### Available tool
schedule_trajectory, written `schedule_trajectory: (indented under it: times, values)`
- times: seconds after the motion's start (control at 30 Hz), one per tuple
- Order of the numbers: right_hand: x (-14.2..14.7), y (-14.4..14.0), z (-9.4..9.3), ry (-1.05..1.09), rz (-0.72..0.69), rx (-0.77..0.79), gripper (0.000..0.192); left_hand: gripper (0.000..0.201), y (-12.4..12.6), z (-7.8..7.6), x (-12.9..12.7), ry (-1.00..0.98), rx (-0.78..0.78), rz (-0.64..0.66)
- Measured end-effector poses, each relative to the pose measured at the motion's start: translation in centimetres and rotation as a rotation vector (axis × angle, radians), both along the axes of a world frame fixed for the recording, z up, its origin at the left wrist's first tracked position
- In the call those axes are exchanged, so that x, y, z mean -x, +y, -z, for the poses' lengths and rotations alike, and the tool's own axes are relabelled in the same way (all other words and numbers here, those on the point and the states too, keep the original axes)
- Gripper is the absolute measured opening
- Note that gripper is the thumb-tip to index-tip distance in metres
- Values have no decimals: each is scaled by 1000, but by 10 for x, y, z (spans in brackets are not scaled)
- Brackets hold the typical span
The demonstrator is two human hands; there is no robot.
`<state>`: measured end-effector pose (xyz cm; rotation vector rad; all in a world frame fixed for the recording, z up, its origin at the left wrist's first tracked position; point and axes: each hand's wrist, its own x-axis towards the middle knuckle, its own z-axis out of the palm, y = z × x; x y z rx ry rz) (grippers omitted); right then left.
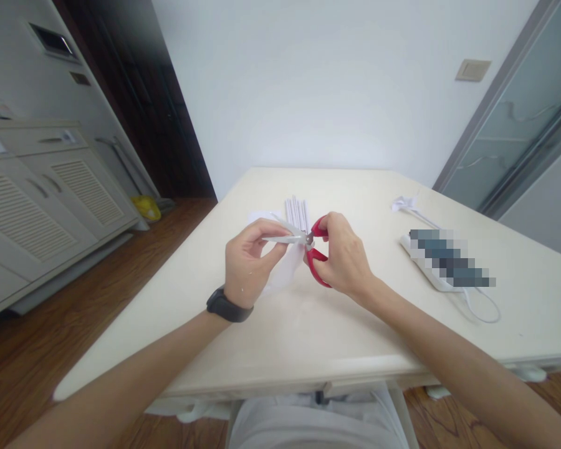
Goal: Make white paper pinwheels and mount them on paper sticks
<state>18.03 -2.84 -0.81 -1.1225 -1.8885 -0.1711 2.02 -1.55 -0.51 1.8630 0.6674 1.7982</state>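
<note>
While you are working above the middle of the table [308, 324], your right hand [343, 259] is gripping the red scissors [314, 249] and your left hand [245, 265] is pinching the white paper [287, 265]. Paper sticks [298, 213] are lying just behind; a power strip [442, 265] is lying well apart on your right. No writing is readable.

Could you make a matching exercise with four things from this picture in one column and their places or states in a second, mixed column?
Things:
1. red-handled metal scissors
2. white paper piece
3. black wrist band
4. bundle of white paper sticks

Places or states:
A. lying on the cream table, behind the hands
B. in the right hand
C. on the left forearm
D. pinched by the left hand

Pairs: 1-B, 2-D, 3-C, 4-A
</note>
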Motion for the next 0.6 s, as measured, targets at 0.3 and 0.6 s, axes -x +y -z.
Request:
schedule_trajectory:
  times: [0.3,0.6]
  values:
    - [1,0,0,-44,57,-29,20,15,-1,0,-2,-7,-35,7]
    - [3,1,1,-58,101,-22,19,15,-2,1,-2,-23,-29,-10]
